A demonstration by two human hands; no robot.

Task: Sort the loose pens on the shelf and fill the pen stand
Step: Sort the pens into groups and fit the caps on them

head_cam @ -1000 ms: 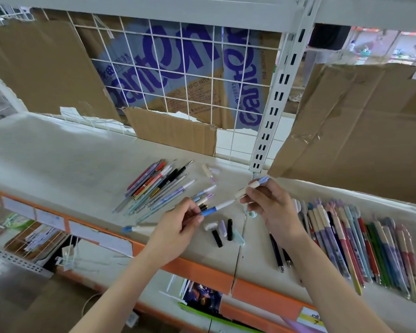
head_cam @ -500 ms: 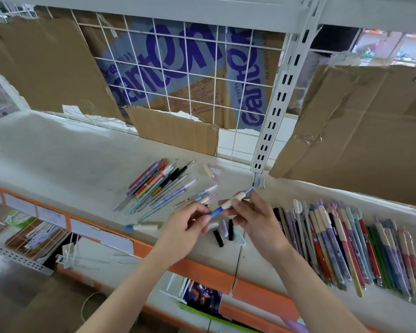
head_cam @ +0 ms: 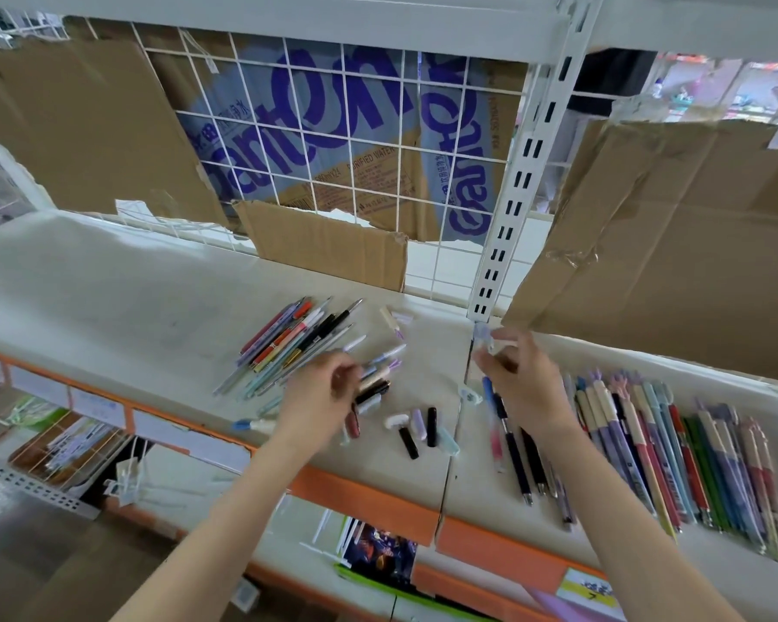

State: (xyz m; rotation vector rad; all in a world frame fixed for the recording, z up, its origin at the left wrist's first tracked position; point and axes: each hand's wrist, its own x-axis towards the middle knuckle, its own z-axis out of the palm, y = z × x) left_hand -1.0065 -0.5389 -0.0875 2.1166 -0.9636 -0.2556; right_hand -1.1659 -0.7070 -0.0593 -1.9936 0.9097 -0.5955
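Both hands hover low over a pale shelf (head_cam: 109, 298). Right hand (head_cam: 524, 388) has its fingers curled, pinching a small pale pen cap (head_cam: 486, 338) at the fingertips, though motion blur softens it. Left hand (head_cam: 322, 404) is blurred too, fingers loosely bent above a few short pens (head_cam: 373, 388); whether it grips one cannot be told. Beyond the left hand lies a fanned group of loose pens (head_cam: 288, 343). Between the hands sit scattered caps (head_cam: 418, 428). Under and to the right of the right hand, a long row of sorted pens (head_cam: 674, 455) lies side by side. Behind both hands stand a white wire grid (head_cam: 333, 127) and cardboard sheets (head_cam: 674, 244).
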